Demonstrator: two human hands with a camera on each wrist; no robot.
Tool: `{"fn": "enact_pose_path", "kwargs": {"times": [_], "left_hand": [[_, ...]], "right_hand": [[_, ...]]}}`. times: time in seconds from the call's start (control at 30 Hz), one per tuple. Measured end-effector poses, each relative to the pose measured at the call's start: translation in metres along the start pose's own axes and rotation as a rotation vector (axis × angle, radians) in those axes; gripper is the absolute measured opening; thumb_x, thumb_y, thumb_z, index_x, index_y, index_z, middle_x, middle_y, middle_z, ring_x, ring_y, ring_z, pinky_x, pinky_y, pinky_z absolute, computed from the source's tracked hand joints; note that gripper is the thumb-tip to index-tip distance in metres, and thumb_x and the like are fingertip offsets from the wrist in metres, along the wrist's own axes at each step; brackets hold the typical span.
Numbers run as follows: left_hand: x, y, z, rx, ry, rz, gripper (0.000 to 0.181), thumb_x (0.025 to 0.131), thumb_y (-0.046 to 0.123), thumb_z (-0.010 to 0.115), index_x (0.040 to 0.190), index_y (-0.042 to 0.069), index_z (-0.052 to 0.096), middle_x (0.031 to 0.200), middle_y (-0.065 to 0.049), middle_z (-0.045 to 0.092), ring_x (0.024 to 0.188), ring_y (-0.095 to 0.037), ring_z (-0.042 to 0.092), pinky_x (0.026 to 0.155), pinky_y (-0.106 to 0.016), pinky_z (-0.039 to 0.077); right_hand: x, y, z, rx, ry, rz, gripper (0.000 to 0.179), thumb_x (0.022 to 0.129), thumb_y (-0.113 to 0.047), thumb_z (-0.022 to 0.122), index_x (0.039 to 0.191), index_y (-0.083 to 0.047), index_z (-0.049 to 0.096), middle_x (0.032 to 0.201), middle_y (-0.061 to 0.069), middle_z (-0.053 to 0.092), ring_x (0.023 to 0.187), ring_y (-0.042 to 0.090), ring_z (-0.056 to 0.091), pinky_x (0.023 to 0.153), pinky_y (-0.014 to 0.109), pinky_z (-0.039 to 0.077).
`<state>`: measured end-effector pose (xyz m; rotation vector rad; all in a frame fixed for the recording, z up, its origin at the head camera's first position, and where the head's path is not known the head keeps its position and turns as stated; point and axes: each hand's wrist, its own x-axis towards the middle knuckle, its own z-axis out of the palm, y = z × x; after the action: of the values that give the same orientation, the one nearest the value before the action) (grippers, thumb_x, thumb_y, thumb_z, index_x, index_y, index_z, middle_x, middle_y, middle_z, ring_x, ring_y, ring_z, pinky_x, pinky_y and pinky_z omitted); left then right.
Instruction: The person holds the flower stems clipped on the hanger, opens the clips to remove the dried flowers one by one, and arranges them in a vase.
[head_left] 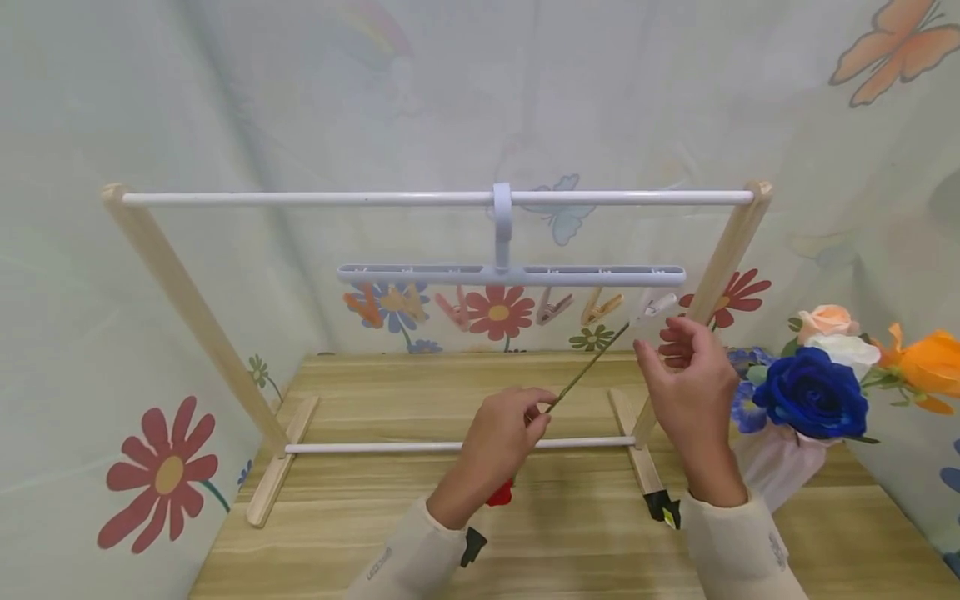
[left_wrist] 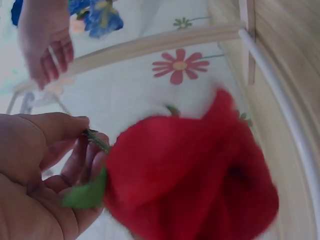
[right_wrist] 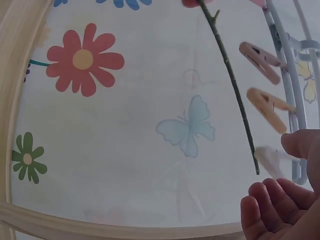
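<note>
My left hand (head_left: 501, 432) pinches the green stem (head_left: 588, 371) of an artificial red rose (left_wrist: 190, 175) near the bloom, which hangs below that hand. The stem slants up to the right, and its bare end overlaps the white clip (head_left: 654, 308) at the right end of a pale blue hanger (head_left: 420, 275). Close beside this clip is my right hand (head_left: 692, 379), its fingers loosely bent with nothing between them. In the right wrist view, the thumb and fingertips (right_wrist: 257, 192) are right by the stem's end. A green leaf (left_wrist: 87, 192) sits under the bloom.
The hanger hooks over the white top rail (head_left: 300, 199) of a wooden rack (head_left: 202, 321). Several other coloured clips, such as a yellow clip (head_left: 600, 308), hang along it. At the right stands a pale vase (head_left: 780, 462) with blue, white and orange flowers (head_left: 813, 392).
</note>
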<state>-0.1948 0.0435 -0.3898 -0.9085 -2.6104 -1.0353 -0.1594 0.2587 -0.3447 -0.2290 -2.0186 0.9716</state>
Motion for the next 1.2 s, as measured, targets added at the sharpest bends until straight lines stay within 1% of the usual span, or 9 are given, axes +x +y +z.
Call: {"fn": "enact_pose_path", "kwargs": {"times": [0.13,0.3,0.43,0.53,0.63,0.77,0.9,1.07,1.2], "left_hand": [[-0.007,-0.003,-0.012,0.107,0.012,-0.004,0.018,0.092,0.014,0.074,0.110,0.016,0.078,0.086,0.001,0.072,0.076,-0.011,0.064,0.066,-0.022,0.052],[-0.014,-0.002,-0.022,0.210,0.035,0.010,0.015,0.091,0.013,0.075,0.105,0.018,0.080,0.083,0.002,0.068,0.074,-0.012,0.062,0.064,-0.021,0.051],[-0.018,0.001,-0.027,0.259,0.031,-0.002,0.013,0.092,0.015,0.075,0.103,0.020,0.081,0.080,0.003,0.063,0.071,-0.011,0.057,0.057,-0.017,0.043],[-0.020,0.005,-0.029,0.308,0.056,0.021,0.013,0.091,0.015,0.076,0.100,0.022,0.082,0.080,0.003,0.062,0.071,-0.011,0.058,0.056,-0.017,0.043],[-0.022,0.008,-0.030,0.363,0.099,0.094,0.015,0.090,0.012,0.078,0.099,0.022,0.082,0.079,0.003,0.062,0.072,-0.012,0.059,0.059,-0.018,0.048],[-0.022,0.015,-0.028,0.411,0.125,0.200,0.016,0.084,0.010,0.083,0.097,0.019,0.082,0.078,0.002,0.062,0.070,-0.013,0.056,0.063,-0.020,0.049],[-0.022,0.020,-0.024,0.473,0.126,0.249,0.016,0.080,0.013,0.086,0.094,0.019,0.082,0.079,0.002,0.060,0.070,-0.013,0.053,0.060,-0.020,0.043],[-0.022,0.024,-0.022,0.542,0.077,0.229,0.017,0.080,0.018,0.086,0.096,0.023,0.082,0.082,0.003,0.061,0.072,-0.013,0.052,0.060,-0.019,0.037],[-0.020,0.028,-0.022,0.575,0.040,0.215,0.019,0.081,0.021,0.086,0.099,0.024,0.082,0.084,0.004,0.061,0.075,-0.014,0.053,0.061,-0.021,0.037]], "right_hand": [[-0.008,0.003,0.001,-0.059,-0.020,-0.089,0.031,0.088,-0.015,0.079,0.112,0.002,0.070,0.101,0.018,0.073,0.086,0.031,0.069,0.076,0.001,0.037],[-0.014,0.003,0.002,-0.091,-0.020,-0.284,0.016,0.086,-0.008,0.080,0.097,0.002,0.074,0.091,0.016,0.075,0.080,0.029,0.070,0.079,0.002,0.037],[-0.017,-0.002,0.002,-0.112,-0.073,-0.424,0.015,0.082,-0.006,0.081,0.095,-0.001,0.076,0.089,0.013,0.075,0.082,0.027,0.069,0.076,0.022,0.052],[-0.023,-0.006,0.003,-0.156,-0.186,-0.485,0.019,0.080,-0.009,0.084,0.097,-0.005,0.077,0.092,0.010,0.075,0.089,0.028,0.069,0.075,0.042,0.057],[-0.031,-0.010,0.004,-0.211,-0.360,-0.495,0.023,0.081,-0.013,0.086,0.101,-0.009,0.078,0.098,0.008,0.075,0.097,0.030,0.068,0.078,0.047,0.059],[-0.039,-0.013,0.006,-0.257,-0.540,-0.533,0.022,0.083,-0.016,0.085,0.104,-0.016,0.079,0.098,0.002,0.074,0.094,0.024,0.068,0.077,0.042,0.060],[-0.044,-0.014,0.009,-0.270,-0.577,-0.606,0.015,0.082,-0.015,0.085,0.096,-0.018,0.080,0.087,-0.004,0.074,0.082,0.017,0.067,0.072,0.035,0.057],[-0.047,-0.018,0.008,-0.301,-0.613,-0.584,0.008,0.085,-0.014,0.082,0.092,-0.017,0.080,0.084,-0.007,0.071,0.078,0.011,0.065,0.069,0.030,0.056],[-0.050,-0.021,0.007,-0.343,-0.643,-0.585,0.007,0.087,-0.015,0.080,0.094,-0.017,0.079,0.088,-0.006,0.072,0.079,0.010,0.065,0.075,0.034,0.056]]}}
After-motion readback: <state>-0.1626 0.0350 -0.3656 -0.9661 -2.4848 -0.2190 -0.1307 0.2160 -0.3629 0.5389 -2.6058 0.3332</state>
